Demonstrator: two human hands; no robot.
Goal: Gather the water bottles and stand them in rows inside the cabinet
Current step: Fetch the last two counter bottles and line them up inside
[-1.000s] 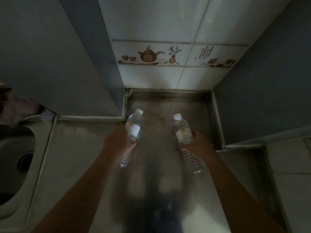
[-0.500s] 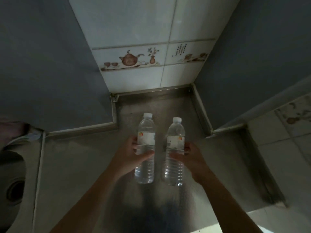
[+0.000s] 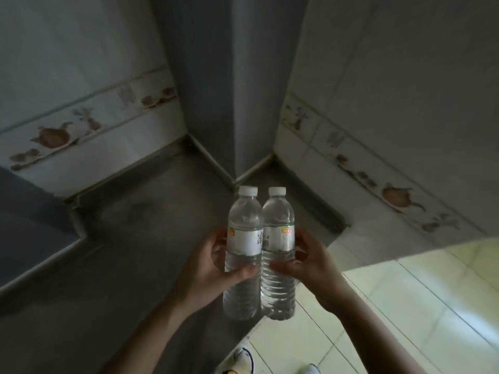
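1. A grey countertop [image 3: 113, 265] is stretching out below tiled walls [image 3: 391, 90], ending at a pale tiled floor [image 3: 418, 306].
2. The left hand [image 3: 208, 268] is gripping the left bottle [image 3: 243, 252], fingers curled around it.
3. The right hand [image 3: 313, 261] is clasping the right bottle [image 3: 278, 255].
4. The 2 bottles are touching, upright, held above the counter's edge.

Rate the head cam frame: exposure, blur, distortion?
Head view: dim and underexposed over the counter, much brighter on the floor tiles at lower right; tile border smeared by motion blur; both bottles, left and right, fairly sharp; wide-angle bowing of wall lines.
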